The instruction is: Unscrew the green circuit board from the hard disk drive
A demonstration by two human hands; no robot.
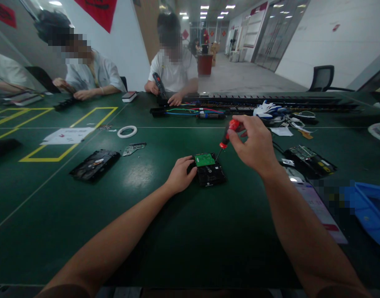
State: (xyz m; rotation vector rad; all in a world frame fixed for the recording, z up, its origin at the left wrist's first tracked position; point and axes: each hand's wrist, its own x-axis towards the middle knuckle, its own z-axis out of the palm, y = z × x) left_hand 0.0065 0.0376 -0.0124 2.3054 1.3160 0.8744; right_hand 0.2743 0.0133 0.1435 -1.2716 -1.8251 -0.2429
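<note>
Near middle of green-topped bench (140, 236), black rectangular drive with green circuit board (210, 169); left hand (181, 176) flat beside it, fingers curled against its left edge. Right hand (253, 142) raised, wrist bent, pinching red-and-black screwdriver (229, 133), shaft slanting down, tip seemingly on board's right corner.

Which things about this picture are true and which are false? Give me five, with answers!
1. The right hand holds a screwdriver. True.
2. The left hand holds a spoon. False: it is at the side of a black device with a green board.
3. The table is orange. False: it is green.
4. A white ring lies on it. True.
5. The blue bin is on the left. False: it is on the right.
</note>
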